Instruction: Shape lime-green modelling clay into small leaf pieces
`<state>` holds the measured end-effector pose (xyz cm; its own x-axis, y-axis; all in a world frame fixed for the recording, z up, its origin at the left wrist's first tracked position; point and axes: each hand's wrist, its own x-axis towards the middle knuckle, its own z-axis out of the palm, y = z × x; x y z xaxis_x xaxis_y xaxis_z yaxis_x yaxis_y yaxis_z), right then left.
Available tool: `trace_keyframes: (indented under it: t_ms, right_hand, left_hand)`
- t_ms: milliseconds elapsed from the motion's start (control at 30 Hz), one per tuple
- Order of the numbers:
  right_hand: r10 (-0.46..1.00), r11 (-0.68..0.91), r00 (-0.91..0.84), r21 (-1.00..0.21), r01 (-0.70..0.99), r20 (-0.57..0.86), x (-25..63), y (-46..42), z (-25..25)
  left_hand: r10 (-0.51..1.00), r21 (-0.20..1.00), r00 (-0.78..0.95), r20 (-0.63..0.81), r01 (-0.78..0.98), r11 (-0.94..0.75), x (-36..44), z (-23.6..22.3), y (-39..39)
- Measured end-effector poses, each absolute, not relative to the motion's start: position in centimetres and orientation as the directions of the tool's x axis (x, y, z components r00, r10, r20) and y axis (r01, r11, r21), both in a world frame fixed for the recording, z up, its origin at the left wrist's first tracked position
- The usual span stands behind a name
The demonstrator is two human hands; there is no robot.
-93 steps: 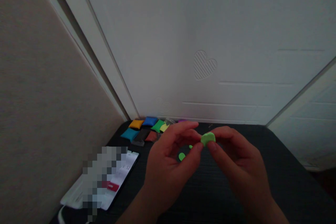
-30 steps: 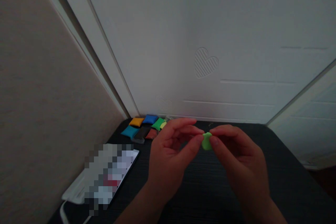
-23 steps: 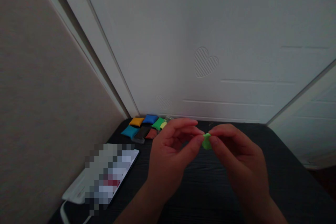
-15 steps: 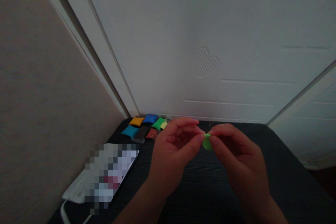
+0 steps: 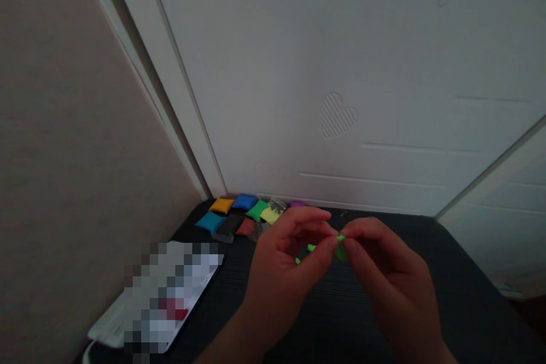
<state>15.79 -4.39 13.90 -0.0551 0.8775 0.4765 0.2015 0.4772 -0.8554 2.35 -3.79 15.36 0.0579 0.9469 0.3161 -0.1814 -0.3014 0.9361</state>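
A small piece of bright green modelling clay (image 5: 340, 251) is pinched between the fingertips of both hands, above the dark table. My left hand (image 5: 284, 273) grips its left side with thumb and index finger, the other fingers loosely curled. On the right side, my right hand (image 5: 392, 276) pinches the same piece with thumb and forefinger. Behind my left hand, a bit of green clay (image 5: 311, 248) shows, and a second green bit (image 5: 297, 261) peeks past the thumb. The fingertips partly cover the held piece.
Several coloured clay packets, among them a yellow packet (image 5: 222, 205) and a blue packet (image 5: 244, 202), lie at the table's back left. A phone-like device (image 5: 194, 296), partly pixelated, rests at the left with a white cable. A white panel (image 5: 273, 96) rises behind the table (image 5: 452, 284).
The view has tilted up slightly, so table and hands sit lower in the picture. Both hands keep their pinch on the green clay. Green bits and a purple packet now show behind my left hand.
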Motion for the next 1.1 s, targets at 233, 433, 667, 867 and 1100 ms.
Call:
trace_keyframes:
  t_ms: [233,433,667,867,1100]
  right_hand:
    - [0.836,0.544,-0.07,-0.806,0.236,0.544,15.8,-4.1,14.0]
    - [0.84,0.519,-0.02,-0.793,0.319,0.542,15.9,-4.1,13.9]
    - [0.833,0.543,-0.099,-0.771,0.332,0.545,16.2,-3.9,14.0]
    - [0.827,0.556,-0.153,-0.747,0.363,0.541,16.6,-4.0,14.2]
    - [0.82,0.562,-0.155,-0.724,0.4,0.55,16.7,-4.1,14.5]
  left_hand:
    - [0.95,0.95,0.076,0.302,-0.108,-0.294,1.9,15.7,-3.7]
    - [0.931,0.932,0.066,0.36,0.011,-0.361,1.5,15.3,-3.5]
    - [0.938,0.943,0.137,0.318,0.051,-0.328,1.1,16.0,-3.6]
    - [0.914,0.907,0.122,0.387,0.129,-0.401,1.1,15.2,-3.7]
    - [0.917,0.915,0.13,0.377,0.104,-0.391,1.4,15.3,-3.7]
